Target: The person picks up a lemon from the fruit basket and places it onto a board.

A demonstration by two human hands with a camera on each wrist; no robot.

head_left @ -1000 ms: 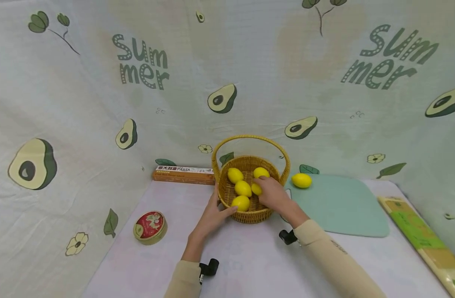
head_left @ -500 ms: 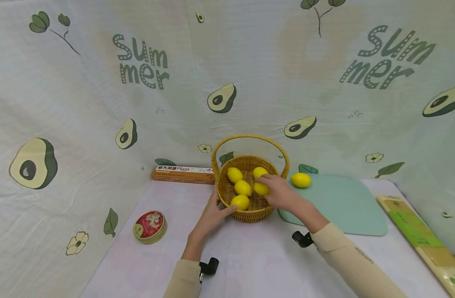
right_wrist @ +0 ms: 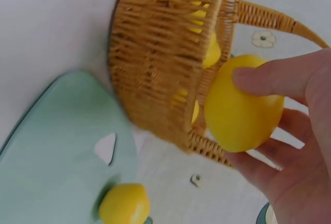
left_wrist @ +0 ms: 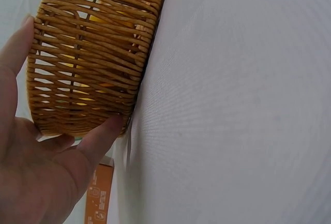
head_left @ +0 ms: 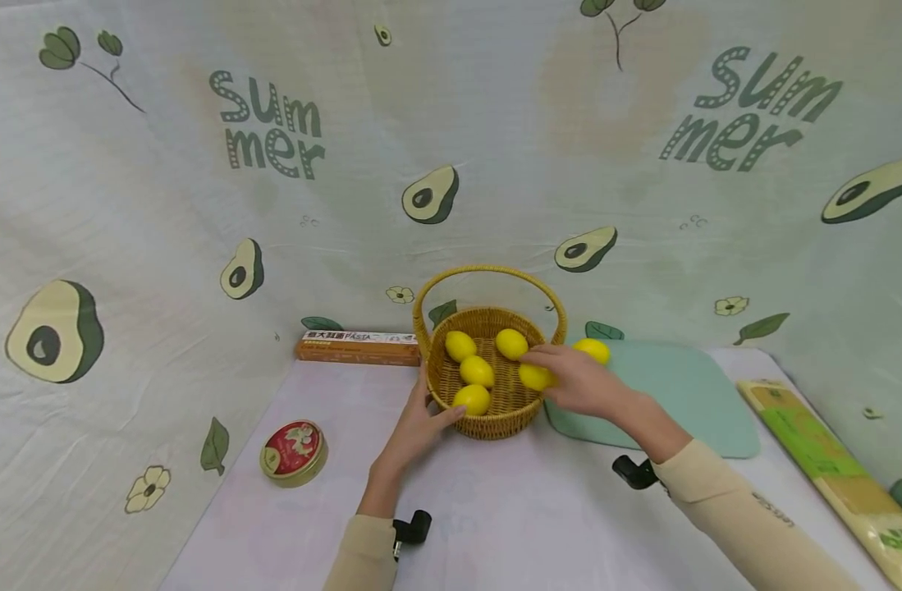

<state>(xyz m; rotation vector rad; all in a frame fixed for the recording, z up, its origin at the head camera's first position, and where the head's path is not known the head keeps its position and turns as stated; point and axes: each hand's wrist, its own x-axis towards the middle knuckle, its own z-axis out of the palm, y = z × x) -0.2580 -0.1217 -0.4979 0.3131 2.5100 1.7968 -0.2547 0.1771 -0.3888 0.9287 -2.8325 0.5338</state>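
A yellow wicker basket (head_left: pixel 498 423) with a tall arched handle stands at the back middle of the table. Several lemons (head_left: pixel 477 372) lie inside it. My left hand (head_left: pixel 414 423) holds the basket's left side, thumb at the front rim and fingers along the outer wall. In the left wrist view, those fingers (left_wrist: pixel 106 136) touch the woven side. My right hand (head_left: pixel 587 382) grips a lemon (right_wrist: pixel 243 107) between thumb and fingers, just over the basket's right rim. Another lemon (right_wrist: pixel 124 203) lies on the pale green cutting board (right_wrist: pixel 57 146), beside the basket.
A pasta box (head_left: pixel 358 351) lies behind the basket on the left, against the printed cloth backdrop. Nearer on the left is a round red and gold tin (head_left: pixel 293 451). A long green and tan packet (head_left: pixel 827 468) lies along the table's right side.
My right hand has lifted the lemon from inside the basket and moved right, to the rim. The left hand keeps its hold on the basket. The head view has shifted slightly.
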